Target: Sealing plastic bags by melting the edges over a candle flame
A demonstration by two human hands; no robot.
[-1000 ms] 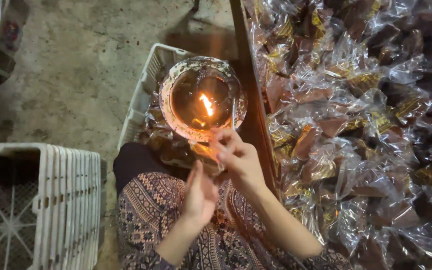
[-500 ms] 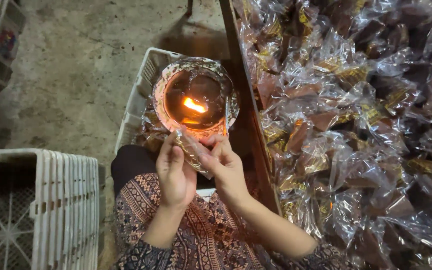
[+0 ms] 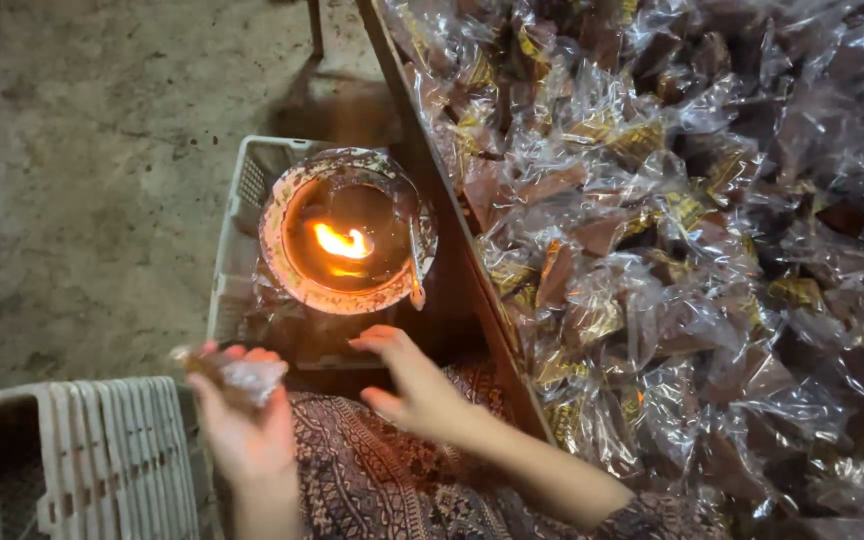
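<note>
- Head view looks down on a person's lap in patterned cloth (image 3: 382, 480), with both bare hands out in front
- Left hand (image 3: 242, 420) is lifted at the lower left, fingers curled round a small clear-wrapped packet (image 3: 237, 372) that sits at the fingertips; the picture is blurred there, so the grip's exact shape is hard to read
- Right hand (image 3: 412, 385) is spread and holds nothing, palm down, hovering just below the bowl and not touching it
- Round bowl-shaped lamp (image 3: 347, 232) with a pale crusted rim carries a small flame (image 3: 342, 242) at its middle; it rests on a white plastic crate (image 3: 242, 215)
- Heap of clear-wrapped brown packets (image 3: 692, 250) fills the right side, behind a wooden edge (image 3: 452, 220) that runs beside the lamp
- Second white crate (image 3: 92, 460) stands at the lower left, near the left hand, on a rough concrete floor (image 3: 92, 160)
</note>
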